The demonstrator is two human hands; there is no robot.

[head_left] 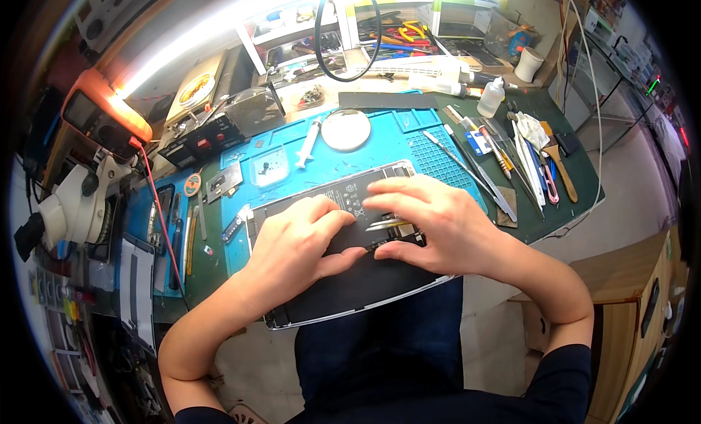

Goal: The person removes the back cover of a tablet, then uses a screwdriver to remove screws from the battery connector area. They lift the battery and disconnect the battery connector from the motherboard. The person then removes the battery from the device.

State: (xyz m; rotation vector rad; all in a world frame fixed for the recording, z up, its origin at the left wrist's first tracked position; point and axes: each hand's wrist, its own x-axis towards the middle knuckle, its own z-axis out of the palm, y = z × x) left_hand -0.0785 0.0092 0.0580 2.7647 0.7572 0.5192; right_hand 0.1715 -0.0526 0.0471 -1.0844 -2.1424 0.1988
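An opened tablet (299,300) lies at a tilt over the blue mat's near edge, showing a black battery (347,194) and a circuit board (401,234). My left hand (292,245) rests on it with fingers curled and thumb apart, the thumb tip at a small black part (374,247) near the board. My right hand (438,223) arches over the board, index finger raised from the thumb, whose tip is by that same part. Slim metal strips (383,224), too hidden to name, lie under my right fingers. Whether either thumb grips anything is unclear.
Around the blue mat (277,139) are a syringe (309,143), white dish (345,130), small tray (269,166) and dropper bottle (491,98). Hand tools (526,154) spread rightward. A microscope (69,209) and orange multimeter (102,121) stand left; a wooden cabinet (621,293) is lower right.
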